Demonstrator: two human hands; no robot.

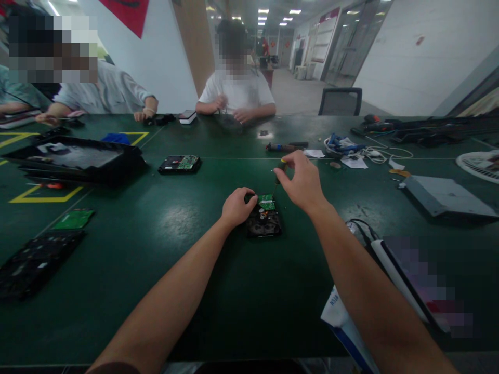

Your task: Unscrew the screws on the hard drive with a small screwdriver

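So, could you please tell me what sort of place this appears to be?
Probably an electronics repair or disassembly workshop. The left hand steadies a hard drive on a long green table, the right hand holds a small screwdriver over it, and another hard drive lies nearby.

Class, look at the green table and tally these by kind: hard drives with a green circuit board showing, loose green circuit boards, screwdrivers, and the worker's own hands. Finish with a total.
Hard drives: 2, one under the left hand at, one farther off
Loose green circuit board: 1
Screwdrivers: 2, one in the right hand at, one lying
Own hands: 2
Total: 7
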